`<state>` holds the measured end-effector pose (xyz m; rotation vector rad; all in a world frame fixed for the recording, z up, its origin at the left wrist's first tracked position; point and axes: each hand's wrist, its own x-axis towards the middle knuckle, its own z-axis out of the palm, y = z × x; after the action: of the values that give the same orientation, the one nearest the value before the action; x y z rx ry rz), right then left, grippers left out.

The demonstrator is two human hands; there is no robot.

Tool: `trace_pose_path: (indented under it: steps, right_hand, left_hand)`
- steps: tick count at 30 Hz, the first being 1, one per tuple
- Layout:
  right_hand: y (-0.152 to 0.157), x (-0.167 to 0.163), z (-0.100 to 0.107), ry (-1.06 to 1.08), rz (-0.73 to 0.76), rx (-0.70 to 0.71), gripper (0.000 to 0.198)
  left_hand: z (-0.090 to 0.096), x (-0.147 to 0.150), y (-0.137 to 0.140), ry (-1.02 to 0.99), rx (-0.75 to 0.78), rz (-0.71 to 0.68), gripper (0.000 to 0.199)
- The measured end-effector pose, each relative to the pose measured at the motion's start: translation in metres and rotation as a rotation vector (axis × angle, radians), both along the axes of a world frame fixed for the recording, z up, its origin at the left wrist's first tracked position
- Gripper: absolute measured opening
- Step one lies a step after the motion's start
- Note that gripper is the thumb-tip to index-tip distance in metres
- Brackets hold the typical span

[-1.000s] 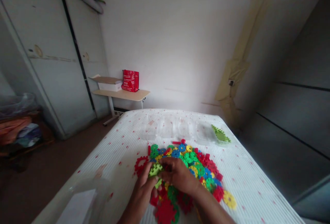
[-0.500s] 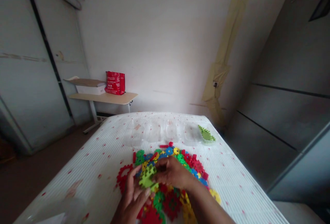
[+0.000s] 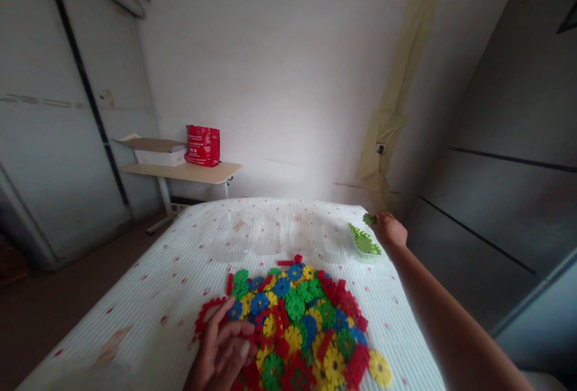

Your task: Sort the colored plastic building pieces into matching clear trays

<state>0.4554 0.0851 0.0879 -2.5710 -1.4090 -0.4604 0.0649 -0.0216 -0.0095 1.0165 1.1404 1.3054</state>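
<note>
My right hand (image 3: pixel 393 230) reaches out to the far right of the table and pinches a light-green toothed plastic piece (image 3: pixel 370 218). Just below it, a larger light-green toothed piece (image 3: pixel 364 242) lies in a clear plastic container (image 3: pixel 373 256). My left hand (image 3: pixel 225 346) rests at the near left edge of a pile of coloured plastic discs (image 3: pixel 295 306), with its fingers spread and curled a little, nothing in them. Notched discs in red, yellow, green and blue make up the pile, with red sticks among them. A red toothed ring (image 3: pixel 201 319) lies partly behind my left hand.
More clear containers (image 3: pixel 268 238) stand in a row behind the pile. The table has a white ribbed cloth (image 3: pixel 148 295) with red marks. Against the back wall, a small side table (image 3: pixel 220 173) bears a red bag (image 3: pixel 202 146) and a white box (image 3: pixel 160 156). Grey cabinets flank both sides.
My right hand has moved from above the pile to the container at far right, carrying a light-green piece. My left hand stays by the pile and no longer touches a green piece.
</note>
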Motion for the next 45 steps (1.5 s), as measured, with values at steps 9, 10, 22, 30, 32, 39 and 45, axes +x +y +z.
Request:
trace_pose_path:
  steps: [9, 10, 22, 30, 32, 39, 45]
  right_hand:
    - [0.027, 0.002, -0.015, -0.034, 0.041, -0.11, 0.027]
    - [0.027, 0.001, -0.016, -0.035, 0.043, -0.122, 0.029]
    - [-0.036, -0.087, -0.006, 0.429, 0.796, -0.135, 0.024]
    - [-0.05, -0.163, -0.058, 0.385, 0.831, -0.247, 0.062]
    - [-0.048, -0.175, -0.066, 0.338, 0.771, -0.29, 0.073]
    - [-0.073, -0.212, -0.07, 0.255, 0.995, -0.297, 0.068]
    - [-0.103, -0.225, -0.065, 0.371, 1.213, -0.27, 0.028]
  left_hand:
    - [-0.01, -0.001, 0.005, 0.006, 0.005, 0.032, 0.082]
    - [-0.01, 0.0, 0.005, 0.008, 0.018, 0.03, 0.08]
    - [-0.034, -0.032, 0.019, 0.737, 0.444, 0.064, 0.029]
    - [-0.026, -0.022, 0.015, 1.362, 0.254, -0.08, 0.076]
    - [-0.022, -0.02, 0.014, 1.398, 0.185, -0.164, 0.082]
    - [-0.019, -0.021, 0.014, 1.367, 0.211, -0.247, 0.078]
    - [-0.026, -0.023, 0.015, 1.294, 0.364, -0.22, 0.061]
